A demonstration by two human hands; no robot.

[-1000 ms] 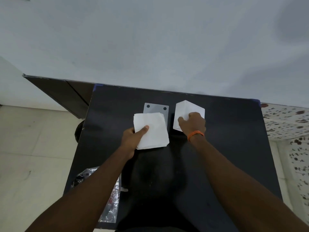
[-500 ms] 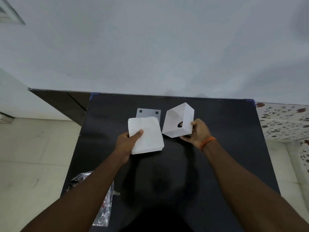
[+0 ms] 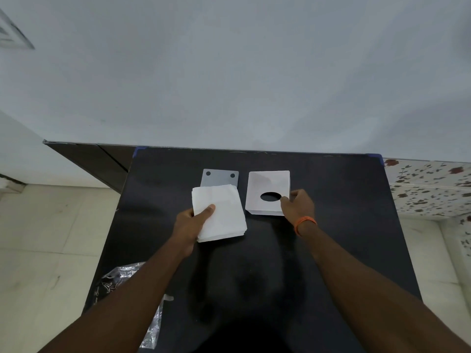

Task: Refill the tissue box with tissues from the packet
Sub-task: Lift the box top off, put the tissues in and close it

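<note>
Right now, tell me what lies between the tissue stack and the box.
Nothing: in the head view a narrow strip of bare black table separates the tissue stack from the box.

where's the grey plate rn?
Head view: the grey plate lies on the table, far centre, left of the tissue box, partly under the tissue stack.

A black worktop is seen carrying a white tissue box, a grey plate and a clear plastic packet at its near left edge.
</note>
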